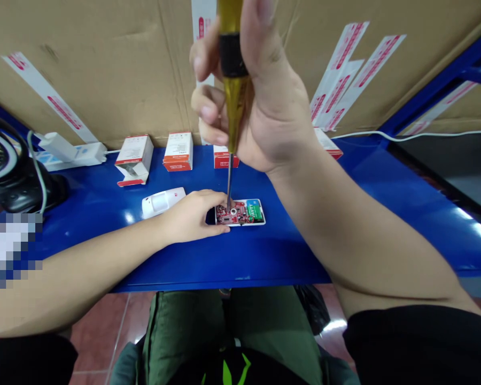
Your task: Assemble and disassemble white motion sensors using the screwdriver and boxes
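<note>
My right hand [260,101] is closed round the yellow handle of a screwdriver [232,91], held upright with its tip down on a red circuit board [234,214]. The board sits in a white housing base [260,216] with a green part at its right end. My left hand [192,216] grips the left end of that base, fingers curled, pressing it onto the blue table [264,256]. A white sensor cover [162,201] lies just left of my left hand.
Several small red-and-white boxes [135,159] stand along the back by a cardboard wall [116,69]. A black fan [8,166] and a white power strip [70,152] sit at the left. A white cable [425,133] runs at the right.
</note>
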### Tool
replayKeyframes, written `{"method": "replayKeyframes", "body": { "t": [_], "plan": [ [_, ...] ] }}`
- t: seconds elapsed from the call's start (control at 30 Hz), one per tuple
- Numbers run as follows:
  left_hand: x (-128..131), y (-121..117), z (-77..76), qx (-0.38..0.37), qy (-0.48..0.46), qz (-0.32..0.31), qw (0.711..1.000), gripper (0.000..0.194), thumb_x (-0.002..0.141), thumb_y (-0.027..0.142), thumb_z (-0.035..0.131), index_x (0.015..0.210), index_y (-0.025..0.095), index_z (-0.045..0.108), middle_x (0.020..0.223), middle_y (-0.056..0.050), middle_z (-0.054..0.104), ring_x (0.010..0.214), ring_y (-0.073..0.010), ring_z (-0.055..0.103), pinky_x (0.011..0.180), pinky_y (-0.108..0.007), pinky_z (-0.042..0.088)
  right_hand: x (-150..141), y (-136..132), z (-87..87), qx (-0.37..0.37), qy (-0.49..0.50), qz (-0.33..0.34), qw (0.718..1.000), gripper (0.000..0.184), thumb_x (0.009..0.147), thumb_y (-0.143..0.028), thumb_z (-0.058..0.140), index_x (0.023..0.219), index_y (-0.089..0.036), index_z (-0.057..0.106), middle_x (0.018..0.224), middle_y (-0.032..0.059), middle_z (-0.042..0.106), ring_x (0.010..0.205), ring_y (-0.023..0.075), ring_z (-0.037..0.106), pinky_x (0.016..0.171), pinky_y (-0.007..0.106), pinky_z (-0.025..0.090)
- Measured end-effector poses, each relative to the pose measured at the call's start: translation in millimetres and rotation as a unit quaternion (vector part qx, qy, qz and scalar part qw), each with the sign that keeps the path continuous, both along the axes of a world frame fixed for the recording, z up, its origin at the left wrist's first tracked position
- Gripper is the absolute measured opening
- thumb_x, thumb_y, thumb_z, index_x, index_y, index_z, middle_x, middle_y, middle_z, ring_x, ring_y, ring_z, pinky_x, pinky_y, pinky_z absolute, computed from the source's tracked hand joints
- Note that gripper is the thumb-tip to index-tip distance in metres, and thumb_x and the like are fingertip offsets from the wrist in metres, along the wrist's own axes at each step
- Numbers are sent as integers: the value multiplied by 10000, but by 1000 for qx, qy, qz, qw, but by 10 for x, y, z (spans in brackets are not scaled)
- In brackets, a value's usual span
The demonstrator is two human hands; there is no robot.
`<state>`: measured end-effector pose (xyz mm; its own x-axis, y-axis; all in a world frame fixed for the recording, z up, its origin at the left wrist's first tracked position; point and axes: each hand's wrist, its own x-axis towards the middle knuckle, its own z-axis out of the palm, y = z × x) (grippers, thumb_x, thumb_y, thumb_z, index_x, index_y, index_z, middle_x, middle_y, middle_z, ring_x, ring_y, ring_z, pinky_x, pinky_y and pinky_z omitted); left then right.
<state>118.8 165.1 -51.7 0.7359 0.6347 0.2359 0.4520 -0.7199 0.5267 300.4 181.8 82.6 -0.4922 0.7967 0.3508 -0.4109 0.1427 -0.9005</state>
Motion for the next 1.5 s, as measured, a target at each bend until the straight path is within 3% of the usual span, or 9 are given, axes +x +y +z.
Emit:
{"method": "replayKeyframes", "body": {
  "t": [0.13,0.23,0.4,0.57,0.73,0.93,1.1,1.33,1.5],
  "plan": [
    [2,10,-17,12,-8,2,1000,337,919,367,909,1163,195,754,1203,-108,848,1107,-316,824,991,-453,664,40,-20,43,16,18,38,999,349,1225,-474,470,1041,-236,648,726,-57,602,613,112,570,641,217,567],
    [6,-8,13,8,0,5,1000,319,941,348,888,1188,200,751,1220,-104,846,1119,-308,825,1009,-451,662,17,-48,53,-2,13,89,996,590,1262,-446,141,1103,-231,666,582,-87,424,460,111,381,468,214,408],
    [4,-25,33,12,5,13,1000,351,931,369,899,1204,203,753,1201,-101,847,1089,-308,827,975,-444,669,-35,-99,45,4,21,-3,1000,470,1175,-650,492,890,-276,523,564,-108,286,418,98,188,374,251,157],
    [1,-17,27,12,9,13,1000,341,939,383,887,1189,205,739,1200,-102,845,1098,-305,824,960,-429,663,-20,-160,124,-70,35,-107,991,373,1236,-343,398,866,-288,382,572,-112,222,406,110,147,403,256,142],
    [2,-21,47,-2,5,2,1000,319,952,389,859,1179,215,719,1223,-96,838,1139,-300,813,1011,-437,652,33,-132,130,-47,48,-80,995,382,1244,-294,267,895,-296,423,602,-96,209,413,123,170,432,253,117],
    [-4,-27,54,-6,8,0,1000,313,969,404,842,1170,201,715,1220,-112,832,1146,-313,808,1032,-454,643,19,-105,111,-51,11,-111,993,370,1208,-289,457,853,-289,353,611,-103,257,429,107,139,422,261,155],
    [-3,-35,63,-6,8,2,1000,308,971,394,842,1183,206,721,1215,-110,832,1137,-308,807,1031,-455,647,20,-91,103,-48,13,-96,994,408,1234,-285,289,827,-281,322,606,-87,292,428,118,149,417,266,167],
    [-6,-23,49,-5,7,2,1000,308,959,388,858,1174,216,718,1216,-98,836,1139,-307,810,1033,-451,648,124,-14,83,5,11,-44,999,467,1149,-429,618,794,-280,353,618,-99,219,445,105,135,397,250,169],
    [-4,-20,40,4,4,-4,1000,320,969,383,855,1200,207,721,1234,-108,837,1137,-310,817,1024,-453,653,148,-47,89,-11,24,-27,999,449,1244,-335,271,814,-271,380,638,-82,283,439,116,148,398,249,178]
  ]
}}
